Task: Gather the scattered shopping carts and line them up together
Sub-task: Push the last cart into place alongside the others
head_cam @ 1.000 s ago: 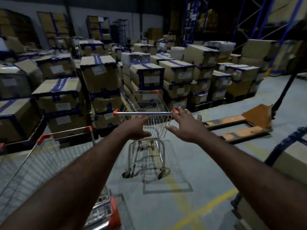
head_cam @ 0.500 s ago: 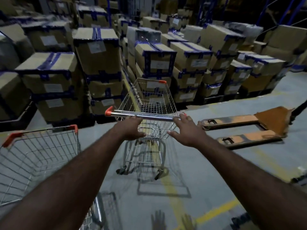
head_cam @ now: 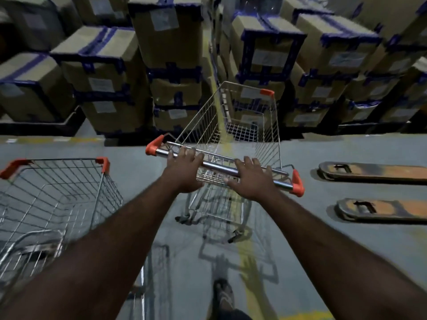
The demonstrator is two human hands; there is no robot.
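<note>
A wire shopping cart (head_cam: 242,125) with orange corner caps stands in front of me on the grey floor. Its chrome handle bar (head_cam: 217,166) runs across the middle of the view. My left hand (head_cam: 184,172) grips the bar near its left end. My right hand (head_cam: 250,179) grips it toward the right end, fingers curled over the top. A second wire cart (head_cam: 57,195) with orange caps stands close at my lower left, apart from the first.
Stacks of cardboard boxes (head_cam: 166,65) bound with blue tape fill the area just beyond the cart. The two orange forks of a pallet jack (head_cam: 379,190) lie on the floor at right. A yellow floor line (head_cam: 251,285) runs under the cart. My foot (head_cam: 223,296) shows below.
Both hands have reached the handle bar and closed around it. The view has tilted down and moved closer, and the cart now points slightly to the right.
</note>
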